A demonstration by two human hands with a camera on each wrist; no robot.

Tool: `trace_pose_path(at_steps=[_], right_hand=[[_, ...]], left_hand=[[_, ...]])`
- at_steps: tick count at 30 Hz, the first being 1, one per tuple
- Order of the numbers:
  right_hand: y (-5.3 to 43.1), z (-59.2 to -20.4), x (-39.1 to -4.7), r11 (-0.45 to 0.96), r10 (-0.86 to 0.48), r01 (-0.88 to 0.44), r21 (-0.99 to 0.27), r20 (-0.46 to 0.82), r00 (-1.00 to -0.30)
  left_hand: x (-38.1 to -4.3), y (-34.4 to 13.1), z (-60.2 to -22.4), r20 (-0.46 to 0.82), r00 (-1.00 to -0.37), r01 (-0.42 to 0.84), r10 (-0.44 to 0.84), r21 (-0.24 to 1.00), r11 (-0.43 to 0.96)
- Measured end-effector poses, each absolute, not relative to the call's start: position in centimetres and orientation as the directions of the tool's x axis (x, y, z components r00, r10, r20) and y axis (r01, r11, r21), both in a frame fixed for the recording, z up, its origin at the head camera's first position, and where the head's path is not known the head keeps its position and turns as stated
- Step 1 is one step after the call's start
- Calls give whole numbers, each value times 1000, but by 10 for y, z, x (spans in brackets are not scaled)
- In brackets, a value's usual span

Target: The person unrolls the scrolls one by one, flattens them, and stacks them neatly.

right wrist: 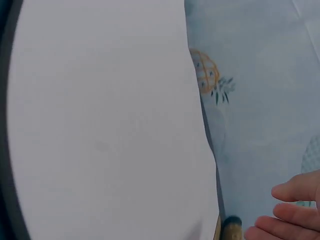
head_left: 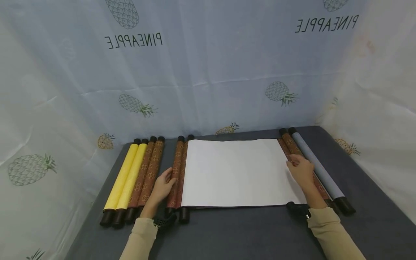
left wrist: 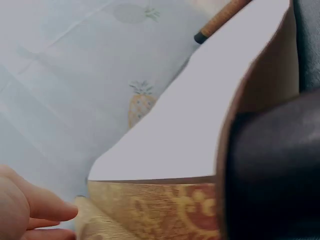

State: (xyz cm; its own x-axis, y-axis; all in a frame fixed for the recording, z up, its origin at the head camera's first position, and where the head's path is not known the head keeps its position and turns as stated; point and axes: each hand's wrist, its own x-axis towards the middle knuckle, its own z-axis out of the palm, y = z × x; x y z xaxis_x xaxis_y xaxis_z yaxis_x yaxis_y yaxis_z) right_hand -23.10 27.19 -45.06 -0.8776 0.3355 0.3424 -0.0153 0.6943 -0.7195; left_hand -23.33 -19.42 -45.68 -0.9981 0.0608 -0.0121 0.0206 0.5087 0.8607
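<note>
Fingers [right wrist: 285, 227] loosely parted, our left hand [head_left: 164, 186] and right hand [head_left: 301, 170] flank the white scroll [head_left: 234, 173] unrolled across the bench [head_left: 240, 234]; bumping a roller [head_left: 184, 216] could make it curl or skew.

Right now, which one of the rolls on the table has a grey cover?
The grey roll lies farthest to the right, past the right hand. It alone is plain grey; the others are yellow rolls or brown patterned rolls.
</note>
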Motion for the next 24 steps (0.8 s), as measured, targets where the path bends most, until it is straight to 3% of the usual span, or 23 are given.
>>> trace_pose_path(at_steps=[12, 17, 24], right_hand=[[149, -447, -228, 536, -12, -141, -833, 159, -987], [94, -443, -221, 414, -165, -190, -890, 132, -978], [18, -440, -206, 175, -391, -158, -972, 79, -917]], left_hand=[[-218, -239, -434, 47, -994, -19, -95, 801, 598], [-209, -260, -429, 93, -976, -41, -198, 813, 580], [-199, -279, -431, -42, -955, -201, -293, 818, 539]])
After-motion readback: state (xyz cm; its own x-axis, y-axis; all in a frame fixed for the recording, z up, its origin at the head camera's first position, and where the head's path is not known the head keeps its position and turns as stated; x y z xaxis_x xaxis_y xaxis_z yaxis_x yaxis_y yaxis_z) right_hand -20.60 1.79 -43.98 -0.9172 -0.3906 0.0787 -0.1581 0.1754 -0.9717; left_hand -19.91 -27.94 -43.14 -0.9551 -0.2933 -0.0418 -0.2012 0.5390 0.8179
